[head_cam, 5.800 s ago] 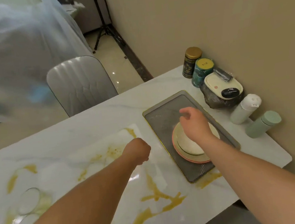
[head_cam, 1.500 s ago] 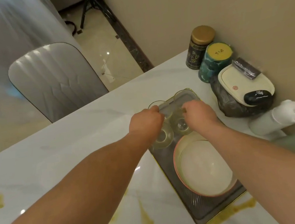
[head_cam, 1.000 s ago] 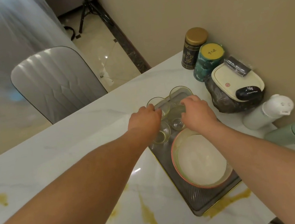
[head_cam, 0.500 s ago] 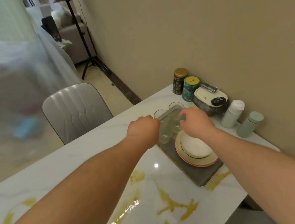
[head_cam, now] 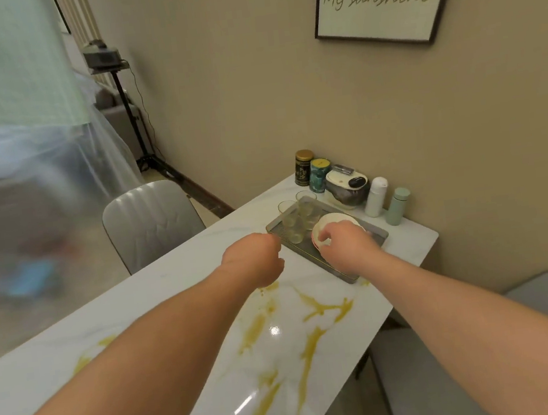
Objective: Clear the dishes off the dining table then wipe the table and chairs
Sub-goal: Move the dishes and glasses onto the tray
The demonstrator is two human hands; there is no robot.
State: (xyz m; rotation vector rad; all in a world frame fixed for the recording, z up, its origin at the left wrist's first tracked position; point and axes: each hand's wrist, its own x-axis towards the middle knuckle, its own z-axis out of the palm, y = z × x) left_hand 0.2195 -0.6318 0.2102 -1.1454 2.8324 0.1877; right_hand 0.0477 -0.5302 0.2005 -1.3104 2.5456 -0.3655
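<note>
1. The marble counter (head_cam: 193,348), lower centre of the frame, carries yellow spills.
2. The glasses (head_cam: 296,220) and plates (head_cam: 336,222) sit on the tray (head_cam: 378,236), right of centre.
3. My left hand (head_cam: 255,259) is curled and empty; my right hand (head_cam: 344,243) rests on the plates, its grip hidden.
4. I think lifting the tray unevenly could tip the glasses.

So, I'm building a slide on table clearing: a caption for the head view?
Both hands reach toward a grey tray holding glasses and stacked plates on a yellow-stained marble table.

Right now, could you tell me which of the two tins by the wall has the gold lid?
The black tin, the one farther from the person; its neighbour, the teal tin, has a yellow lid.
</note>
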